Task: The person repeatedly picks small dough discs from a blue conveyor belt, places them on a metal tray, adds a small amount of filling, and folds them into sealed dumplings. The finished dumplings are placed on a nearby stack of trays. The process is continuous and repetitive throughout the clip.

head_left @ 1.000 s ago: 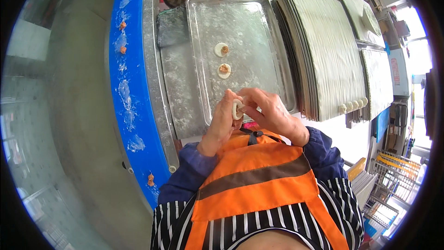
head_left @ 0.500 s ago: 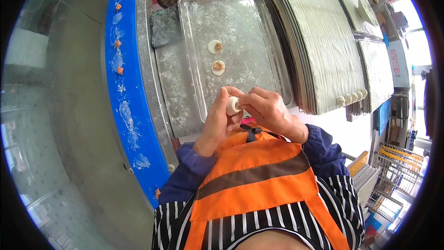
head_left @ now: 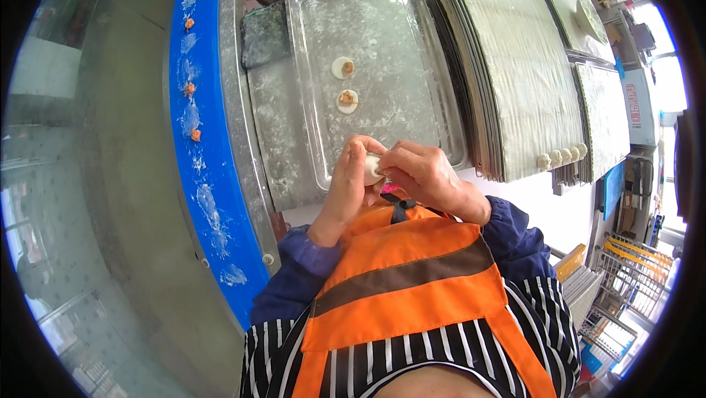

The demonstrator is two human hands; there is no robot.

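Dough piece, toward six o'clock of the metal tray, cupped in the curled left hand and pinched at its edge by the right hand: best to cradle lightly, keeping pinches small and even.

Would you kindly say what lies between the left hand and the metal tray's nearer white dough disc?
In the head view, only flour-dusted metal tray separates the left hand from that disc.

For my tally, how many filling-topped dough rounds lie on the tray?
2: the far round and the near round, in the left half of the tray. The hands could hide others.
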